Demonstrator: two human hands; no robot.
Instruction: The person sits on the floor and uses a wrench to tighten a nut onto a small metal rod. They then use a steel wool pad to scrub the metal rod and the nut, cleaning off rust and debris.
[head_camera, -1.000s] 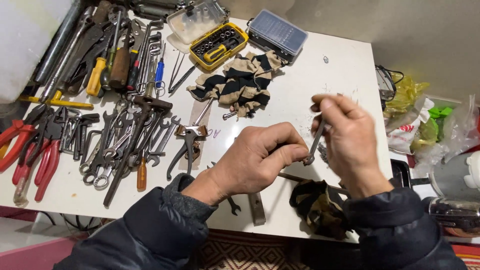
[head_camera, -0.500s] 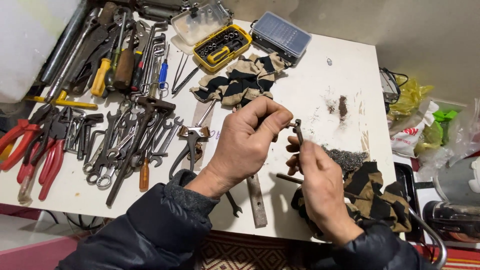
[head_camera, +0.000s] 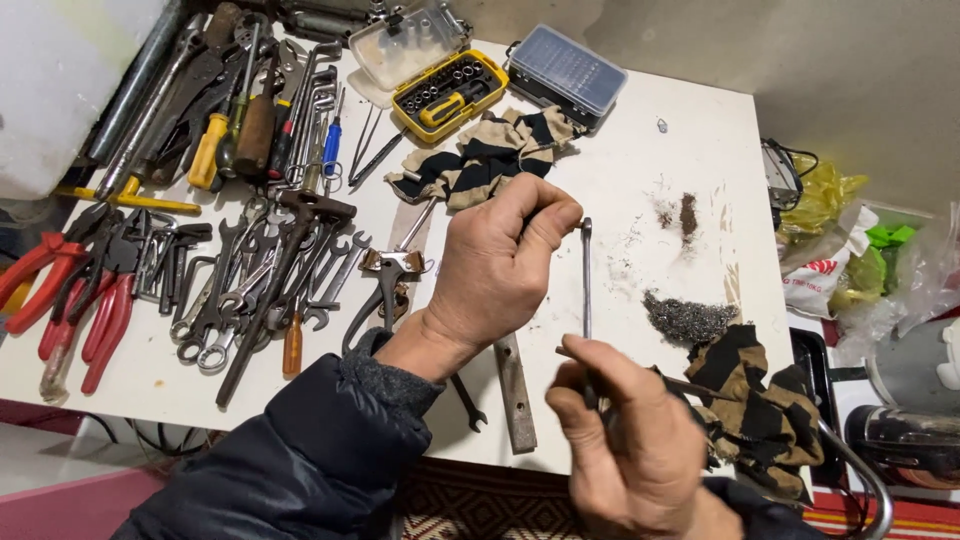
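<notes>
Above the white desk (head_camera: 690, 130), centre frame, a thin steel rod (head_camera: 586, 300) stands upright between both hands. It looks stiff, light and slick, best pinched at its ends. The left hand (head_camera: 495, 270) arches over from the left, grip pinching the top; the right hand (head_camera: 630, 450), lower centre, closes around the bottom.

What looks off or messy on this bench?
Loose rusty-brown dust and grit is scattered over the white table beyond the wad of steel wool. A striped rag hangs off the table's near edge. The thin metal rod held by both hands looks straight and undamaged.
</notes>
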